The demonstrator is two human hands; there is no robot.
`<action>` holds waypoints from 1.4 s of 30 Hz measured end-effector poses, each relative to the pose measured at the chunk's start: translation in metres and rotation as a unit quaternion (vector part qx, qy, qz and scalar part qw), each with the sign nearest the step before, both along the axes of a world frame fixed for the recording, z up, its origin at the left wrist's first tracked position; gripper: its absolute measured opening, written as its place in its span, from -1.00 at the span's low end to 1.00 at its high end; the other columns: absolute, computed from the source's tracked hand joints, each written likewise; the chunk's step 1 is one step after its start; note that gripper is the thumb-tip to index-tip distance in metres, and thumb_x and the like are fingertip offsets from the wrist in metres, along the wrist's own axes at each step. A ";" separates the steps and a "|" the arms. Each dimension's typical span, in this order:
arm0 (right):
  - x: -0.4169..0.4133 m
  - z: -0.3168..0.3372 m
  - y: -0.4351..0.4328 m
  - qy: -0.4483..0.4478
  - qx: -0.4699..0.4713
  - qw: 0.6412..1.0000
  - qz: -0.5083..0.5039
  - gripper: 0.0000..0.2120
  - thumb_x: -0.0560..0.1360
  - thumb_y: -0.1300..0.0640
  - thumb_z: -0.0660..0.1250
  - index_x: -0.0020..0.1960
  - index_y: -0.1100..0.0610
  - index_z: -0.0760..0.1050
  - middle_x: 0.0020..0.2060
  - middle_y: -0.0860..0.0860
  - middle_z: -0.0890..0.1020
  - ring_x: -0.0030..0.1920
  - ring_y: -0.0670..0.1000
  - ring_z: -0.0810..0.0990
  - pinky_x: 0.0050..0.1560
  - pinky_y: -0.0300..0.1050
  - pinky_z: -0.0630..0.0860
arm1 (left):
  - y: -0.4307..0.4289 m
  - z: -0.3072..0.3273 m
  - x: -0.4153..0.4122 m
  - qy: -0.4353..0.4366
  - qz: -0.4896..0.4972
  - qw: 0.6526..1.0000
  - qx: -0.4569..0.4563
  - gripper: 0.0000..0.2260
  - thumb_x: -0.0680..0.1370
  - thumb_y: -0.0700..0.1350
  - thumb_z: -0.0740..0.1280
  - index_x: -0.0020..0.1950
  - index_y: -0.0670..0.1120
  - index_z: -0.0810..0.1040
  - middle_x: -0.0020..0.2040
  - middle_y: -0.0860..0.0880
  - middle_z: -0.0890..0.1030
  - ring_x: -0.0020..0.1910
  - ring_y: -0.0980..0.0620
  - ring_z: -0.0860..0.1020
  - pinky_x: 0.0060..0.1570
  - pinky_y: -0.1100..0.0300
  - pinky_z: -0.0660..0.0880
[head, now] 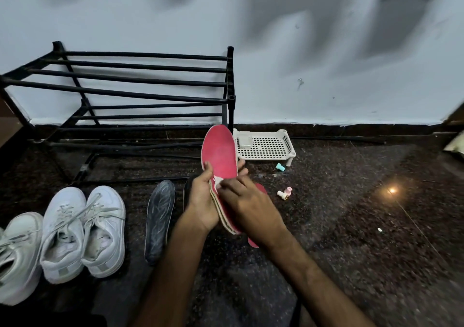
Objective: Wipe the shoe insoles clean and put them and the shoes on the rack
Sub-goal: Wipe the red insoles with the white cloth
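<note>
No text, brand, number or sign can be read anywhere. The red foam insole [219, 150], the white lace-up sneakers [62, 238] and the white perforated plastic tray [270, 147] carry no legible marking; any print is too blurred to tell.

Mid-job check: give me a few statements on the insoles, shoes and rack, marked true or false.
1. The left hand grips the flat red shoe insole. True.
2. The white lace-up sneakers sit on the black metal-bar rack. False: they stand on the dark speckled floor.
3. The right hand holds a small white wipe against that insole. True.
4. The dark grey insole lies in the white perforated plastic tray. False: it lies on the floor beside the sneakers.
</note>
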State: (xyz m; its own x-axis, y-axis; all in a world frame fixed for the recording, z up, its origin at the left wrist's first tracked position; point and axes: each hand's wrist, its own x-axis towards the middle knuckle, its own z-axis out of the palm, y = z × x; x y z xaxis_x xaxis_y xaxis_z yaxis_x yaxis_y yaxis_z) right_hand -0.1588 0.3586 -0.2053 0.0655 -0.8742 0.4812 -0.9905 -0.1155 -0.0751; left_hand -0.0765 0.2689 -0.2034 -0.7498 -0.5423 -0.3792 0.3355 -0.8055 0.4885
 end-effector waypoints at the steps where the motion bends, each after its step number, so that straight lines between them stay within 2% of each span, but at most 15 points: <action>1: -0.005 -0.003 0.000 0.017 0.005 1.000 -0.015 -0.74 0.46 0.19 0.20 0.02 0.22 0.61 -0.04 0.08 0.62 -0.03 0.10 0.56 -0.33 -0.10 0.60 | 0.002 0.000 0.000 -0.005 -0.008 1.000 -0.005 -0.35 0.64 0.23 -0.03 0.15 -0.26 0.61 0.06 -0.21 0.67 -0.02 -0.06 0.68 0.25 0.01 0.42; 3: -0.018 -0.001 -0.003 0.014 0.039 0.998 -0.056 -0.84 0.47 0.21 0.29 -0.03 0.24 0.60 -0.06 0.08 0.61 -0.03 0.09 0.52 -0.33 -0.07 0.60 | 0.005 -0.002 -0.001 -0.025 0.000 1.000 -0.017 -0.43 0.66 0.18 0.01 0.15 -0.25 0.58 -0.02 -0.19 0.70 -0.11 -0.06 0.70 0.04 0.02 0.49; 5: -0.036 -0.001 -0.004 -0.006 0.080 0.991 -0.108 -0.86 0.47 0.24 0.34 0.00 0.24 0.61 -0.02 0.09 0.61 0.04 0.11 0.52 -0.17 -0.01 0.60 | 0.006 -0.004 -0.002 -0.062 0.011 0.997 -0.038 -0.51 0.65 0.15 0.08 0.14 -0.25 0.57 -0.10 -0.18 0.70 -0.19 -0.07 0.69 -0.04 -0.03 0.54; 8: -0.045 0.003 0.004 -0.135 -0.004 0.978 -0.161 -0.73 0.33 0.36 0.43 0.02 0.21 0.66 -0.04 0.07 0.66 -0.01 0.12 0.59 -0.07 -0.04 0.58 | 0.005 -0.006 -0.002 -0.089 -0.015 0.995 -0.049 -0.54 0.64 0.12 0.16 0.22 -0.26 0.54 -0.06 -0.21 0.68 -0.20 -0.11 0.68 -0.05 -0.15 0.61; 10: -0.037 0.006 0.006 -0.146 -0.059 0.976 -0.148 -0.66 0.28 0.40 0.44 0.05 0.22 0.66 -0.02 0.08 0.67 -0.02 0.12 0.61 -0.04 -0.07 0.58 | 0.007 -0.008 -0.002 -0.093 -0.026 0.994 -0.045 -0.60 0.64 0.07 0.18 0.18 -0.24 0.56 -0.08 -0.22 0.68 -0.21 -0.12 0.68 -0.18 -0.10 0.65; 13: -0.021 0.004 0.000 -0.173 -0.045 0.979 -0.100 -0.68 0.34 0.37 0.37 0.07 0.18 0.65 0.01 0.07 0.67 -0.01 0.11 0.62 -0.02 -0.04 0.60 | 0.010 -0.012 -0.003 -0.082 -0.038 0.994 -0.055 -0.72 0.57 -0.05 0.30 0.14 -0.22 0.59 -0.09 -0.19 0.68 -0.17 -0.09 0.68 -0.05 -0.02 0.64; 16: -0.029 -0.003 0.003 -0.342 -0.073 0.923 -0.160 -0.66 0.40 0.43 0.35 0.09 0.15 0.66 -0.01 0.01 0.70 -0.07 -0.12 0.64 0.03 -0.16 0.60 | 0.009 -0.017 0.002 -0.106 -0.049 0.990 -0.083 -0.81 0.57 -0.28 0.28 0.14 -0.32 0.56 -0.08 -0.25 0.69 -0.17 -0.10 0.70 -0.15 0.05 0.66; 19: -0.047 -0.004 0.014 -0.472 -0.110 0.844 -0.228 -0.67 0.43 0.35 0.38 0.11 0.06 0.65 -0.05 -0.09 0.70 -0.13 -0.25 0.63 -0.01 -0.27 0.59 | 0.008 -0.019 0.008 -0.108 -0.065 0.988 -0.092 -0.76 0.60 -0.35 0.21 0.24 -0.38 0.47 0.15 -0.28 0.63 0.08 -0.17 0.66 0.00 -0.02 0.63; 23: -0.058 0.006 0.017 -0.452 -0.074 0.860 -0.223 -0.59 0.48 0.40 0.27 0.21 0.05 0.60 -0.02 -0.11 0.66 -0.21 -0.31 0.61 -0.16 -0.36 0.58 | 0.006 -0.025 0.009 -0.207 -0.071 0.969 -0.119 -0.72 0.62 -0.14 0.27 0.19 -0.35 0.50 -0.10 -0.29 0.68 -0.21 -0.16 0.69 -0.12 -0.06 0.63; 26: -0.050 0.009 0.012 -0.419 0.004 0.893 -0.164 -0.59 0.49 0.41 0.25 0.15 0.01 0.64 0.09 -0.09 0.65 0.02 -0.17 0.62 0.08 -0.05 0.62 | 0.005 -0.025 0.008 -0.228 -0.069 0.964 -0.117 -0.75 0.63 -0.05 0.26 0.06 -0.25 0.54 -0.23 -0.23 0.68 -0.33 -0.15 0.67 -0.28 -0.01 0.64; 31: -0.026 0.005 0.009 -0.330 0.145 0.927 -0.105 -0.73 0.56 0.26 0.28 0.21 0.08 0.60 0.12 -0.01 0.49 0.15 -0.07 0.49 0.31 -0.14 0.43 | 0.005 -0.023 0.002 -0.220 -0.028 0.971 -0.085 -0.77 0.65 -0.06 0.23 0.00 -0.20 0.55 -0.33 -0.12 0.66 -0.41 -0.02 0.64 -0.33 0.09 0.61; 34: -0.022 0.001 0.008 -0.309 0.185 0.926 -0.112 -0.65 0.53 0.06 0.38 0.30 0.11 0.53 0.15 -0.01 0.43 0.19 -0.02 0.49 0.32 -0.09 0.43 | 0.004 -0.020 0.005 -0.222 -0.001 0.971 -0.085 -0.81 0.61 -0.13 0.31 0.00 -0.27 0.56 -0.30 -0.17 0.66 -0.42 -0.04 0.64 -0.36 0.08 0.63; 37: -0.028 0.000 0.008 -0.318 0.151 0.926 -0.139 -0.60 0.48 0.09 0.45 0.29 0.13 0.52 0.13 -0.02 0.44 0.14 -0.06 0.51 0.30 -0.17 0.43 | 0.000 -0.021 0.010 -0.185 -0.003 0.976 -0.116 -0.66 0.50 -0.20 0.41 0.20 -0.36 0.54 -0.10 -0.22 0.68 -0.26 -0.04 0.67 -0.10 0.03 0.63; 40: -0.036 0.005 0.010 -0.347 0.088 0.917 -0.176 -0.65 0.44 0.11 0.49 0.21 0.10 0.59 0.07 -0.02 0.49 0.03 -0.14 0.47 0.12 -0.47 0.35 | 0.000 -0.022 0.014 -0.123 -0.052 0.979 -0.151 -0.49 0.40 -0.23 0.42 0.33 -0.31 0.47 0.09 -0.24 0.65 -0.07 -0.05 0.67 0.05 0.07 0.61; 42: -0.039 0.005 0.008 -0.369 0.060 0.906 -0.198 -0.68 0.41 0.11 0.52 0.16 0.08 0.62 0.05 -0.02 0.52 0.04 -0.11 0.51 0.13 -0.38 0.43 | 0.001 -0.021 0.014 -0.098 -0.082 0.977 -0.171 -0.49 0.41 -0.28 0.40 0.35 -0.28 0.45 0.15 -0.24 0.64 0.01 -0.06 0.67 0.09 0.08 0.60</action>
State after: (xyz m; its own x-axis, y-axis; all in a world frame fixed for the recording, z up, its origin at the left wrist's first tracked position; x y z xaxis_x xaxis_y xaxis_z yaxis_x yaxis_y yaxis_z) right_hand -0.1982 0.3668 -0.2004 -0.5651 -0.8079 0.1672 -0.6281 0.2899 -0.7221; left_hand -0.0624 0.2698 -0.2248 -0.7677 -0.5418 -0.3422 0.0891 -0.6190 0.7803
